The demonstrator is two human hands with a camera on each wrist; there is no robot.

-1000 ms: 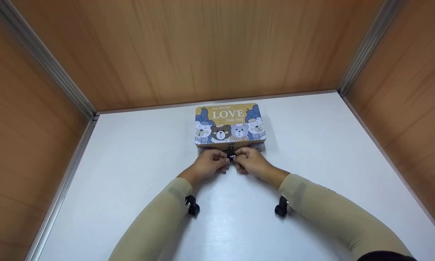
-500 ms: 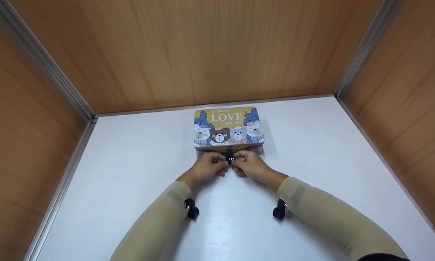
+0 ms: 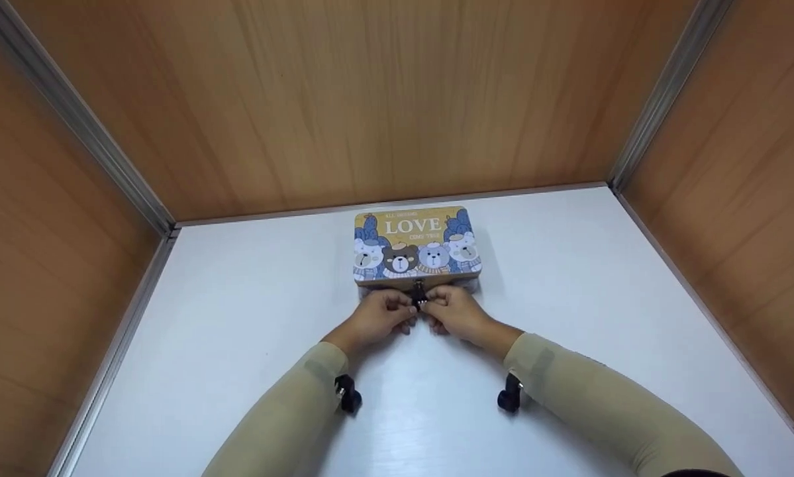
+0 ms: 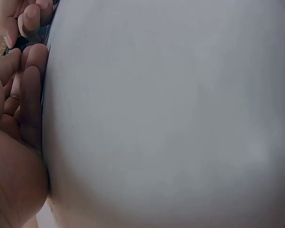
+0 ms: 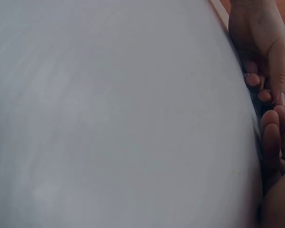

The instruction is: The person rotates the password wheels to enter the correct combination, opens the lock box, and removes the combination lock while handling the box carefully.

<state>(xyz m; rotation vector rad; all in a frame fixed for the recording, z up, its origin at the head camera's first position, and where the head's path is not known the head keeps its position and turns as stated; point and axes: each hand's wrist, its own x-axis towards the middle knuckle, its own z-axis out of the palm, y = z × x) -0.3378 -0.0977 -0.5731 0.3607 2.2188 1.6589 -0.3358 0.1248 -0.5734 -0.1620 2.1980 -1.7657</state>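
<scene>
A tin box (image 3: 416, 245) with bears and the word LOVE on its lid stands closed near the back of the white table. At the middle of its front is a small black lock (image 3: 420, 298). The left hand (image 3: 375, 318) pinches the lock from the left with thumb and forefinger, and the right hand (image 3: 461, 314) pinches it from the right. In the left wrist view the left hand (image 4: 16, 118) has its fingers bent close to the tabletop; the right wrist view shows the right hand (image 5: 278, 161) likewise. Fingers largely hide the lock.
A wooden panel (image 3: 383, 99) rises behind the box, with more panels at left (image 3: 59, 265) and right (image 3: 728, 199), joined by grey metal posts. The white tabletop (image 3: 251, 278) spreads around the box. A small black device hangs at each wrist.
The whole head view has shifted, so that box and hands appear slightly lower. Both hands keep their place at the lock, with only slight finger movement.
</scene>
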